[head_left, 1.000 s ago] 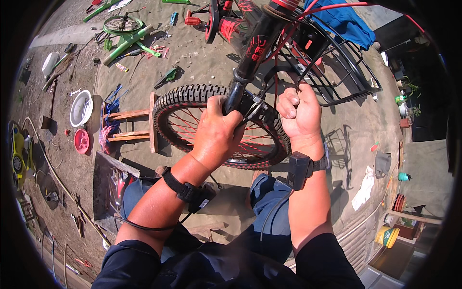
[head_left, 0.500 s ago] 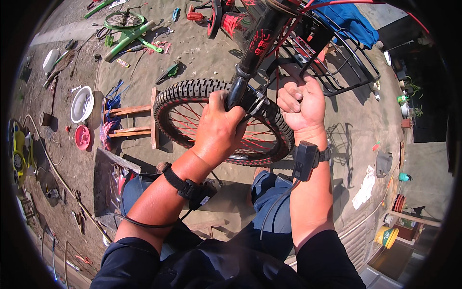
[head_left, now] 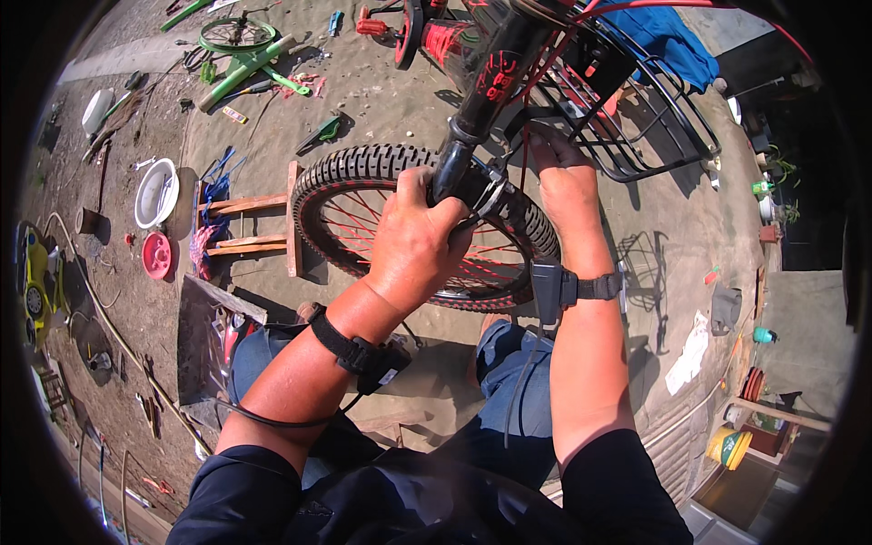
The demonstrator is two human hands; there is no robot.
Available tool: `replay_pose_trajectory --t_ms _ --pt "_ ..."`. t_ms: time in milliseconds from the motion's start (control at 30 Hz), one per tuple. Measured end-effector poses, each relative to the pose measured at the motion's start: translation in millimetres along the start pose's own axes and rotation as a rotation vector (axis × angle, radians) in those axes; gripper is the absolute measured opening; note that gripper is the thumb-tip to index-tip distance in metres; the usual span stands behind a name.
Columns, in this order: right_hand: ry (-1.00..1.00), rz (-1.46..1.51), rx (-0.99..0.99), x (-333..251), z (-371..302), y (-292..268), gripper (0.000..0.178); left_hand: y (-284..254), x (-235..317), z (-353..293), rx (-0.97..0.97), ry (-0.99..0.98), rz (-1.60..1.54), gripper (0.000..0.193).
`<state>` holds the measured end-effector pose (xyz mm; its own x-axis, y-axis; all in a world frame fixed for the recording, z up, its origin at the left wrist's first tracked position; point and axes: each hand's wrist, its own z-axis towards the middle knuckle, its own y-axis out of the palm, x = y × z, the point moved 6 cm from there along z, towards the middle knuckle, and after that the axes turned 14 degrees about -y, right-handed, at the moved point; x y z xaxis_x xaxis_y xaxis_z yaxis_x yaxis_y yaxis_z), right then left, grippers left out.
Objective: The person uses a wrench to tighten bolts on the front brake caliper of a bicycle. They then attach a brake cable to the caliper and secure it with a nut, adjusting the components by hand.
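A black bicycle fork leg (head_left: 451,168) slants down to the front wheel, and my left hand (head_left: 413,238) is closed round its lower part. The wheel has a knobby black tire (head_left: 359,163) and red spokes (head_left: 350,223). My right hand (head_left: 570,189) is closed beside the rim brake (head_left: 492,195), its fingertips bent in near a thin red cable (head_left: 525,150) and a dark bracket. What those fingers pinch, if anything, is hidden. A black wire basket (head_left: 668,163) stands just beyond the right hand.
Left of the wheel lies a wooden stool frame (head_left: 293,218), near a white basin (head_left: 156,193) and a pink bowl (head_left: 156,256). An open metal box (head_left: 204,318) sits by my left knee. Green pliers (head_left: 320,133) and a green bicycle frame part (head_left: 245,73) lie farther off.
My right hand has turned and its fingers have reached slightly up and forward toward the basket side. The left hand keeps its grip; the wheel has shifted slightly.
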<state>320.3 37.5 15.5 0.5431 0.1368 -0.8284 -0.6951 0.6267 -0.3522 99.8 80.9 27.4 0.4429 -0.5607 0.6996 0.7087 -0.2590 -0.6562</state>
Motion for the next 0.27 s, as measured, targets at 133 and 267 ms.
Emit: replay_pose_trajectory --t_ms 133,267 --pt "-0.008 -0.138 -0.040 -0.4 5.6 6.1 0.030 -3.1 -0.9 -0.2 -0.004 0.004 -0.020 0.033" --pt "0.226 -0.083 -0.070 17.4 8.2 16.7 0.034 -7.7 1.5 0.1 -0.033 -0.005 -0.029 0.037"
